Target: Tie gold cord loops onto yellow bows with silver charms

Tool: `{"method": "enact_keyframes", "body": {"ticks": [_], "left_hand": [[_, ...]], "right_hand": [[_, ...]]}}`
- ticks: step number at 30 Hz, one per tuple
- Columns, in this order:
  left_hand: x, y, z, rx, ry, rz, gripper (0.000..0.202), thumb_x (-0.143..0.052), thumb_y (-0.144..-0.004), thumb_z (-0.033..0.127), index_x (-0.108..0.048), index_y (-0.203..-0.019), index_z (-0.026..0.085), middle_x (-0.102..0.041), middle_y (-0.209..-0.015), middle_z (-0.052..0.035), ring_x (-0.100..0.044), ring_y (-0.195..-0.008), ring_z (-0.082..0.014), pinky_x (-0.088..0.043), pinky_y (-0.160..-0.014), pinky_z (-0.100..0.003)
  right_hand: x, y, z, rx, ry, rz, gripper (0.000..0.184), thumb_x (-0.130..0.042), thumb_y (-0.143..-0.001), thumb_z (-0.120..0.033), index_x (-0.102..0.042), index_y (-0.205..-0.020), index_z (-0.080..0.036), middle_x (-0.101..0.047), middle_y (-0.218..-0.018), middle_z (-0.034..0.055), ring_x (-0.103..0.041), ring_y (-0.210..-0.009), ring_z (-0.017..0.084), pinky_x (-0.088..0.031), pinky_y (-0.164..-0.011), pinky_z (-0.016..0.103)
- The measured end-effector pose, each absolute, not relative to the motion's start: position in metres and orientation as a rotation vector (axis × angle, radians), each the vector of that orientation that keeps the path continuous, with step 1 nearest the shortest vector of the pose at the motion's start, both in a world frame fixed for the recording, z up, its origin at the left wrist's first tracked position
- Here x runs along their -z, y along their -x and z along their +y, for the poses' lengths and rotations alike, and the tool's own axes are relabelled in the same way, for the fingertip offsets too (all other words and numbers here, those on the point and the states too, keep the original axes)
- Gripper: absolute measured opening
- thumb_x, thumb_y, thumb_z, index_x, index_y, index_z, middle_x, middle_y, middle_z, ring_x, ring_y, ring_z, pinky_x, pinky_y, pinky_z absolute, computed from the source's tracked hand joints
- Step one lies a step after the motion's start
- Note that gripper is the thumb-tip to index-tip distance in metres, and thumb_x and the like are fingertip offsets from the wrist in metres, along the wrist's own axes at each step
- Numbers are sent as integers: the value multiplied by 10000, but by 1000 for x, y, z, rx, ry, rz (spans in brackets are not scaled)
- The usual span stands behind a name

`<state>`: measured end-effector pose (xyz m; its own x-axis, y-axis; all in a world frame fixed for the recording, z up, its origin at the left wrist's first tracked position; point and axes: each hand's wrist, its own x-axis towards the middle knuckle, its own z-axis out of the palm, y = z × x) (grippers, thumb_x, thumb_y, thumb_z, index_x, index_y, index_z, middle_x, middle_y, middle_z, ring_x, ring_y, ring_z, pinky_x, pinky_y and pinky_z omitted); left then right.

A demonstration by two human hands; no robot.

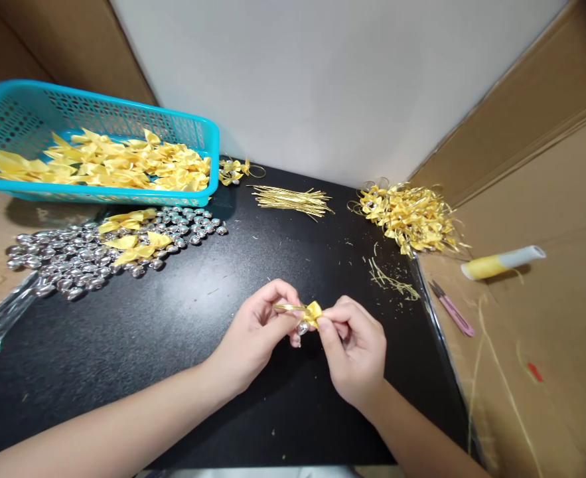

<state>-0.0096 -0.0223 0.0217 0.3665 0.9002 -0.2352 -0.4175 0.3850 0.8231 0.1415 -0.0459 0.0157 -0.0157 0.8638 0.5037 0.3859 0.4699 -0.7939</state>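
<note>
Over the middle of the black table, both my hands meet at a small yellow ribbon bow [314, 312]. A silver bell [302, 327] hangs just under the bow. My left hand [260, 322] pinches a loop of gold tie [289, 307] beside the bow, thumb and forefinger closed. With thumb and forefinger, my right hand [355, 342] grips the bow's right side. The fingers partly cover where the bow, bell and tie join.
A blue basket [163, 196] of yellow bows stands back left, with silver bells [81, 262] before it. Gold ties [293, 200] lie at the back. Finished-looking bow pieces [405, 216] are piled back right. Pink-handled snips [452, 311], tie scraps [392, 279] and a yellow-white roll [502, 262] lie rightward.
</note>
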Motion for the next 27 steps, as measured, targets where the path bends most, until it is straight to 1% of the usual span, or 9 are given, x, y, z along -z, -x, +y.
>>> {"method": "enact_keyframes", "body": {"ticks": [6, 13, 17, 23, 27], "left_hand": [[-24, 10, -22, -960, -777, 797, 137, -702, -752, 181, -565, -755, 167, -627, -612, 35, -532, -529, -72, -418, -541, -180], [-21, 10, -21, -944, -784, 792, 143, -698, -759, 178, -555, -759, 172, -618, -612, 50, -526, -511, -63, -417, -533, -176], [-20, 10, -20, -938, -785, 794, 147, -695, -761, 176, -548, -747, 170, -616, -606, 51, -526, -510, -61, -413, -530, -174], [-22, 9, -22, -928, -711, 794, 163, -710, -729, 174, -547, -734, 170, -633, -610, 40, -525, -506, -67, -410, -521, -182], [-22, 9, -22, -931, -712, 796, 185, -729, -729, 188, -546, -739, 170, -637, -608, 40, -528, -504, -66, -412, -520, -182]], "right_hand": [[-16, -140, -45, -537, 1122, -1604, 164, -542, -856, -73, -581, -748, -190, -362, -591, -56, -393, -530, 90, -349, -487, 228], [-20, -141, -45, -522, 1109, -1643, 167, -551, -840, -46, -592, -752, -181, -376, -592, -58, -389, -529, 82, -357, -494, 220], [-21, -141, -45, -519, 1111, -1646, 166, -550, -847, -59, -598, -745, -181, -382, -582, -58, -392, -520, 83, -354, -485, 221], [-17, -141, -45, -654, 1169, -1570, 178, -550, -876, -130, -606, -716, -182, -389, -574, -53, -398, -522, 90, -343, -480, 227], [-16, -141, -45, -687, 1160, -1545, 184, -557, -875, -132, -605, -704, -181, -380, -568, -56, -393, -525, 88, -343, -488, 225]]}}
